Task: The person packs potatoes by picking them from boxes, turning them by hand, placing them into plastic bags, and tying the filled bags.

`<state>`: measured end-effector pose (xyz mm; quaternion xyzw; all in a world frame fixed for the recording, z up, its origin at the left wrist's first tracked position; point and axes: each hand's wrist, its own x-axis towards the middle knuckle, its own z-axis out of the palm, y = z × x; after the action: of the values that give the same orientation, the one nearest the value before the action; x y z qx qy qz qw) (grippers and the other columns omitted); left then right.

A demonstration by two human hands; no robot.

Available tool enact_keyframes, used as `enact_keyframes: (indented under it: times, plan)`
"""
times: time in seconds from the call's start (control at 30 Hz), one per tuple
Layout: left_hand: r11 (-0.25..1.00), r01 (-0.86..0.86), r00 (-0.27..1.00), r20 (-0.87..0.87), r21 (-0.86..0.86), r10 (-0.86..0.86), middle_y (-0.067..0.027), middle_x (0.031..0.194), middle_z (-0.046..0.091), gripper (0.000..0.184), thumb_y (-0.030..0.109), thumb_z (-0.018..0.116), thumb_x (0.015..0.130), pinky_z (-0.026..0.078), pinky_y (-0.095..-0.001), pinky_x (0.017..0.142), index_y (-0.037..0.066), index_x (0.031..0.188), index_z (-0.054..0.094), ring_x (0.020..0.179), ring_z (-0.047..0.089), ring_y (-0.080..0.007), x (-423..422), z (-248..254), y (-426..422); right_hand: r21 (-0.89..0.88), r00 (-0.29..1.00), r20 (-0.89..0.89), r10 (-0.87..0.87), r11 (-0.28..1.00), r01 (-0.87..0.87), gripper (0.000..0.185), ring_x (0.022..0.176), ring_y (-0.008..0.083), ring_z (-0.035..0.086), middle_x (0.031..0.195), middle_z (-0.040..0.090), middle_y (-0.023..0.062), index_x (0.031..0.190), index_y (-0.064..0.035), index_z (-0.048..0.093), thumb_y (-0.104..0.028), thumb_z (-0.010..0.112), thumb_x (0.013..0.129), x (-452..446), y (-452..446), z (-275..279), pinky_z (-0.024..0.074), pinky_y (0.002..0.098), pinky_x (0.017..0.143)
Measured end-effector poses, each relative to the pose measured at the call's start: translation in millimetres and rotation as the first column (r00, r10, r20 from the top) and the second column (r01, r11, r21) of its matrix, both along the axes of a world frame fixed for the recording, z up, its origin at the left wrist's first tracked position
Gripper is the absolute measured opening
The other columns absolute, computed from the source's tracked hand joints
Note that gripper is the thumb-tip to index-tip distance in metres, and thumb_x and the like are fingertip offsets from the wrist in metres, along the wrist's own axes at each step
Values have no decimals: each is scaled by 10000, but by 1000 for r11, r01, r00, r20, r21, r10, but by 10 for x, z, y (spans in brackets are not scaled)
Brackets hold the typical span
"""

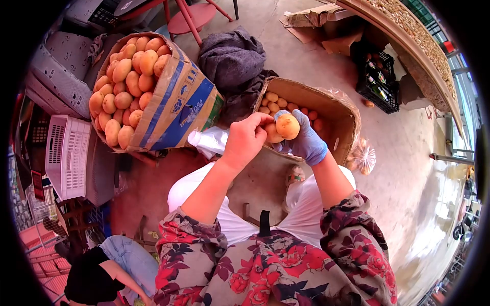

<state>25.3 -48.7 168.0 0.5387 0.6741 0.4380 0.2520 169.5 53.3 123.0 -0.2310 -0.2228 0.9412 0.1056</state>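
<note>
Two orange-yellow fruits, round like apricots or small mangoes, are held together above an open cardboard box [311, 97]. My right hand [309, 142], in a blue glove, is closed around them. The nearer fruit [288, 126] shows a brownish patch; the other fruit [273, 133] is partly behind it. My bare left hand [245, 140] has its fingers pinched at the left side of this second fruit, and the fingertips are partly hidden. More of the same fruit [273, 107] lies inside the box below.
At left, a tilted, taped carton [176, 102] is heaped with larger-looking similar fruit [122, 76]. Beside it stands a white plastic crate [66, 155]. Dark cloth [232, 56] lies behind. A black crate [380, 81] and a plastic bag [361, 157] are on the right. Another person [109, 270] bends at lower left.
</note>
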Motion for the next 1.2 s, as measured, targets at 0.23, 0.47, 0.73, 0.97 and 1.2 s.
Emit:
enact_keyframes:
  times: [0.23, 0.47, 0.73, 0.97, 1.2]
  plan:
    - [969, 33, 936, 334, 244, -116, -72, 854, 641, 173, 52, 564, 864, 502, -220, 628, -32, 1013, 592, 750, 637, -134, -110, 248, -96, -110, 996, -91, -20, 994, 10, 574, 916, 238, 594, 1030, 578, 87, 1055, -138, 523, -639, 513, 775, -29, 131, 23, 538, 365, 605]
    - [995, 44, 932, 354, 84, -71, -3, 669, 591, 266, 179, 651, 829, 410, -174, 524, 1, 1024, 618, 576, 503, -32, -32, 228, -54, -34, 996, -92, 7, 999, -11, 470, 876, 232, 609, 1019, 583, 67, 1078, -149, 512, -553, 495, 838, -36, 93, -9, 549, 358, 612]
    - [997, 75, 947, 313, -23, -64, -4, 686, 601, 292, 100, 594, 835, 425, -178, 505, 12, 1114, 596, 545, 516, -29, -12, 187, 3, 80, 987, -100, 123, 990, -116, 418, 953, 201, 576, 1071, 558, 52, 1101, -162, 517, -490, 532, 843, -46, 149, -117, 535, 374, 747]
    - [994, 36, 937, 350, -107, 4, -14, 673, 611, 281, 57, 555, 819, 440, -186, 515, -2, 1093, 588, 536, 535, -35, -7, 192, 14, 240, 996, 73, 57, 968, -73, 393, 704, 125, 595, 910, 598, 31, 1041, -123, 521, -478, 470, 881, -105, 101, -23, 456, 232, 492]
    - [996, -70, 980, 183, -61, 80, 6, 612, 577, 178, 1, 497, 797, 414, -182, 493, -21, 945, 594, 522, 524, -31, 2, 38, 33, 403, 998, 55, -9, 915, -14, 403, 775, 112, 564, 930, 577, 25, 1022, -133, 520, -501, 485, 861, -104, 100, -30, 461, 240, 549]
